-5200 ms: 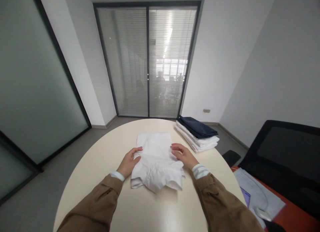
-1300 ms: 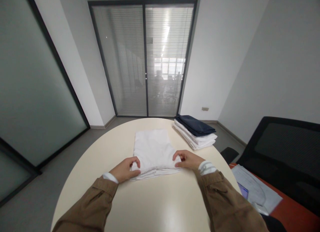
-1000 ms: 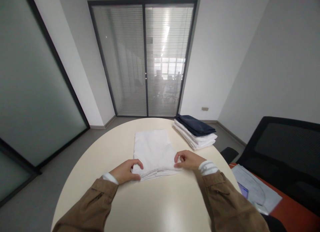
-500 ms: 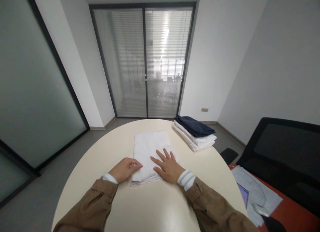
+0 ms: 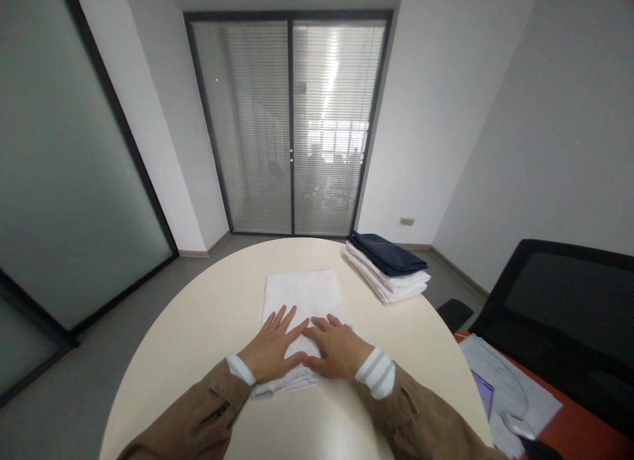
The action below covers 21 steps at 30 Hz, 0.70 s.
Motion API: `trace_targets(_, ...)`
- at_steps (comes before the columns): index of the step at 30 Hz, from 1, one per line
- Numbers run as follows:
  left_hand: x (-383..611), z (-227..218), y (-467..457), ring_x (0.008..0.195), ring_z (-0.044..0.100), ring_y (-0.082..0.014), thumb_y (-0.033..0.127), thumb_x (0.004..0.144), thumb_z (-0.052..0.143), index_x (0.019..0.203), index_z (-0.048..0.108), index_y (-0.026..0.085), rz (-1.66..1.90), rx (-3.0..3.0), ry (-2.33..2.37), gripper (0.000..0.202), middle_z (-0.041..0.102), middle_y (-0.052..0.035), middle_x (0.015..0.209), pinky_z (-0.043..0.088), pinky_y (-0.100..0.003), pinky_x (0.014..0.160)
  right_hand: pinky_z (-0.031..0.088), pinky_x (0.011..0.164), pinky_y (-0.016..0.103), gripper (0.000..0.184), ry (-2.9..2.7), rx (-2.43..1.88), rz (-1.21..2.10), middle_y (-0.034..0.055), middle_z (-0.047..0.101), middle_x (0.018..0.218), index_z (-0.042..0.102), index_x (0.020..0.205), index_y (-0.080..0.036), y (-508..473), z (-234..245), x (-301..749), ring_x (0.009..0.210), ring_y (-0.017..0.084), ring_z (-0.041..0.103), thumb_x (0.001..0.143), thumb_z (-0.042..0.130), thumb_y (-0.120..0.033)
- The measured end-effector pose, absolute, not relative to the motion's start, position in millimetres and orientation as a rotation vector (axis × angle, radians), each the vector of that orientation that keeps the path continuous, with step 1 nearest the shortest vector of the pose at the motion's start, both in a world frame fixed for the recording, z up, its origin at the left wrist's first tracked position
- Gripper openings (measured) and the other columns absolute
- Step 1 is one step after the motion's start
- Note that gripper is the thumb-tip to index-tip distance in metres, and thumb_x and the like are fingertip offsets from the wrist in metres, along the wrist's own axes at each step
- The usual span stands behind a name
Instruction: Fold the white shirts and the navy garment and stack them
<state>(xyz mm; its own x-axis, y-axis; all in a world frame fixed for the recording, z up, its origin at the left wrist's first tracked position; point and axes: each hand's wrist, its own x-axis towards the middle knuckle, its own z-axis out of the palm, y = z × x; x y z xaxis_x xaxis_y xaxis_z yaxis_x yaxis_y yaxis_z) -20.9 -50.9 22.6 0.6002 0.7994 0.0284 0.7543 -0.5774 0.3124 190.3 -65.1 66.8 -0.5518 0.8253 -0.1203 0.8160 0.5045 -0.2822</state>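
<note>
Ten fingers are pressing flat on a folded white cloth (image 5: 302, 301) at a round cream table (image 5: 173, 361), with nothing pinched or gripped. The left hand's fingers (image 5: 282, 323) are fanning wide, while the right hand's fingers (image 5: 323, 325) are lying closer together, angled toward the left. The left hand (image 5: 271, 353) and right hand (image 5: 337, 350) are resting palm-down, just beside each other, on the near half of the cloth, whose layered near edge is showing beneath them. A plain white cuff (image 5: 241, 369) is circling the left wrist and a striped cuff (image 5: 376, 373) the right, both emerging from brown jacket sleeves (image 5: 198, 414).

The cloth is sitting near the middle of the tabletop. To its far right, a stack of folded white garments (image 5: 386, 283) is lying near the table's edge, topped by a folded navy garment (image 5: 386, 254). Beyond the right rim, a black mesh chair (image 5: 559, 295) is standing beside an orange-red desk (image 5: 589, 433), where papers (image 5: 510, 387) and a computer mouse (image 5: 515, 426) are lying. A glass double door with blinds (image 5: 290, 130) is closing off the far side of the room, and a frosted glass wall (image 5: 74, 163) is running along the left.
</note>
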Motion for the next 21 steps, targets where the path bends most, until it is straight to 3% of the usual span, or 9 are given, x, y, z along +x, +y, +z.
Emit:
trace_targets(3, -17.8, 33.5, -62.7, 0.147, 0.007, -0.0416, 0.056, 0.091, 0.049, 0.152, 0.030, 0.032, 0.124, 2.595, 1.270, 0.068, 0.012, -0.0120, 0.163, 0.019, -0.063, 0.114, 0.049, 0.085, 0.050, 0.043, -2.700, -1.555, 0.411, 0.0180, 0.067, 0.115, 0.064, 0.120, -0.018, -66.0, 85.7, 187.9, 0.104, 0.037, 0.063, 0.084, 0.057, -0.040)
trace_targets(6, -10.4, 47.0, -74.6, 0.145, 0.018, -0.0419, 0.053, 0.085, 0.059, 0.146, 0.041, 0.031, 0.136, 2.666, 1.242, 0.067, 0.018, -0.0129, 0.161, 0.024, -0.060, 0.112, 0.049, 0.087, 0.044, 0.033, -2.652, -1.510, 0.373, 0.0157, 0.071, 0.102, 0.068, 0.111, -0.016, -56.0, 98.0, 190.2, 0.098, 0.030, 0.066, 0.087, 0.049, -0.027)
trace_targets(8, -6.3, 53.1, -80.1, 0.142, 0.026, -0.0402, 0.051, 0.080, 0.066, 0.142, 0.047, 0.031, 0.181, 2.718, 1.126, 0.068, 0.029, -0.0132, 0.157, 0.027, -0.058, 0.111, 0.042, 0.101, 0.044, 0.040, -2.632, -1.292, 0.370, 0.0151, 0.064, 0.124, 0.062, 0.126, -0.018, -44.9, 96.7, 194.4, 0.120, 0.030, 0.057, 0.089, 0.052, -0.031)
trace_targets(10, -4.3, 57.0, -83.0, 0.138, 0.034, -0.0383, 0.054, 0.075, 0.070, 0.140, 0.050, 0.032, 0.210, 2.732, 0.972, 0.071, 0.041, -0.0127, 0.149, 0.030, -0.055, 0.110, 0.028, 0.114, 0.048, 0.056, -2.636, -1.130, 0.393, 0.0120, 0.043, 0.150, 0.048, 0.142, -0.024, -33.3, 86.3, 199.7, 0.141, 0.031, 0.033, 0.090, 0.055, -0.043)
trace_targets(13, -2.9, 60.2, -83.5, 0.127, 0.045, -0.0350, 0.059, 0.071, 0.072, 0.132, 0.059, 0.034, 0.267, 2.707, 0.825, 0.067, 0.052, -0.0100, 0.138, 0.038, -0.049, 0.105, 0.012, 0.118, 0.056, 0.065, -2.664, -1.181, 0.450, 0.0080, 0.019, 0.161, 0.030, 0.152, -0.029, -20.4, 60.1, 206.2, 0.149, 0.033, 0.008, 0.094, 0.044, -0.056)
trace_targets(15, -0.9, 60.7, -81.1, 0.118, 0.051, -0.0306, 0.058, 0.071, 0.073, 0.120, 0.068, 0.032, 0.322, 2.682, 0.780, 0.056, 0.059, -0.0080, 0.128, 0.043, -0.043, 0.099, 0.007, 0.118, 0.057, 0.063, -2.691, -1.211, 0.436, 0.0066, 0.011, 0.163, 0.025, 0.154, -0.031, -16.5, 42.9, 207.9, 0.149, 0.033, 0.002, 0.097, 0.039, -0.054)
trace_targets(18, 3.7, 57.1, -69.6, 0.098, 0.060, -0.0218, 0.046, 0.085, 0.064, 0.098, 0.074, 0.026, 0.456, 2.617, 0.878, 0.026, 0.068, -0.0047, 0.099, 0.047, -0.035, 0.089, 0.003, 0.118, 0.057, 0.065, -2.695, -1.246, 0.381, 0.0058, 0.005, 0.163, 0.019, 0.155, -0.031, -15.4, 26.7, 206.5, 0.149, 0.033, -0.002, 0.097, 0.038, -0.052)
trace_targets(20, 5.1, 50.7, -55.4, 0.098, 0.060, -0.0202, 0.035, 0.093, 0.052, 0.101, 0.072, 0.024, 0.637, 2.581, 1.041, 0.025, 0.069, -0.0053, 0.098, 0.047, -0.035, 0.091, 0.002, 0.118, 0.057, 0.066, -2.682, -1.262, 0.358, 0.0059, 0.005, 0.163, 0.019, 0.155, -0.030, -15.7, 22.1, 204.6, 0.149, 0.033, -0.003, 0.097, 0.039, -0.052)
trace_targets(21, 4.6, 46.1, -47.0, 0.107, 0.058, -0.0213, 0.033, 0.095, 0.048, 0.110, 0.069, 0.023, 0.743, 2.571, 1.128, 0.028, 0.068, -0.0073, 0.110, 0.045, -0.038, 0.097, 0.002, 0.118, 0.057, 0.066, -2.672, -1.264, 0.353, 0.0058, 0.005, 0.163, 0.019, 0.155, -0.030, -15.6, 20.9, 203.8, 0.149, 0.033, -0.002, 0.097, 0.039, -0.053)
